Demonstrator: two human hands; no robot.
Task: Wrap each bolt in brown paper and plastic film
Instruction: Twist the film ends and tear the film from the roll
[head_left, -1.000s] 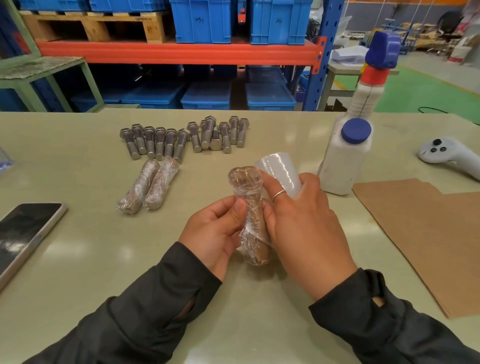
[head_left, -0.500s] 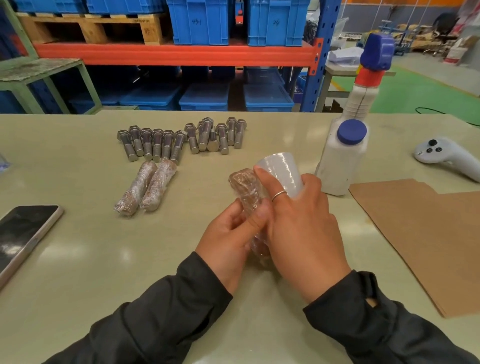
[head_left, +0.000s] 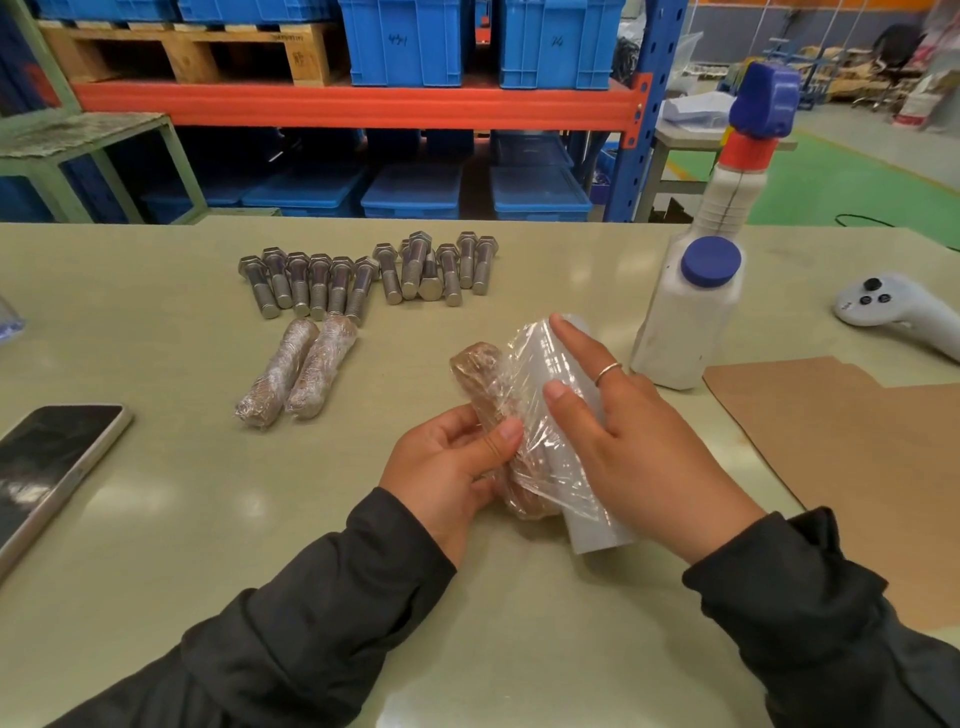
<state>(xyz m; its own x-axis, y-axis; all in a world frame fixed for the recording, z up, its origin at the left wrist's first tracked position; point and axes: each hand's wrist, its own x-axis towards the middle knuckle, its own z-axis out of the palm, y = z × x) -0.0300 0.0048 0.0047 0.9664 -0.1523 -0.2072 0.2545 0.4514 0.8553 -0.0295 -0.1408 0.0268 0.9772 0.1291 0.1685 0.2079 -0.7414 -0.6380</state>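
My left hand (head_left: 447, 467) grips a bolt wrapped in brown paper and film (head_left: 480, 371), thumb pressed on its middle. My right hand (head_left: 639, 452) holds the roll of plastic film (head_left: 597, 525) just right of it, fingers lying fairly straight along the roll. A sheet of film (head_left: 535, 364) stretches from the roll onto the bolt. Two finished wrapped bolts (head_left: 296, 374) lie side by side to the left. Several bare steel bolts (head_left: 363, 275) lie in a row behind them.
A white bottle with a blue cap (head_left: 691, 317) stands right of my hands. Brown paper sheets (head_left: 852, 447) cover the right side of the table. A white controller (head_left: 893, 317) lies far right, a phone (head_left: 47, 467) at the left edge.
My right hand has pulled the roll to the right of the bolt, drawing out film. Its fingers have straightened along the roll. The left hand turned the bolt slightly.
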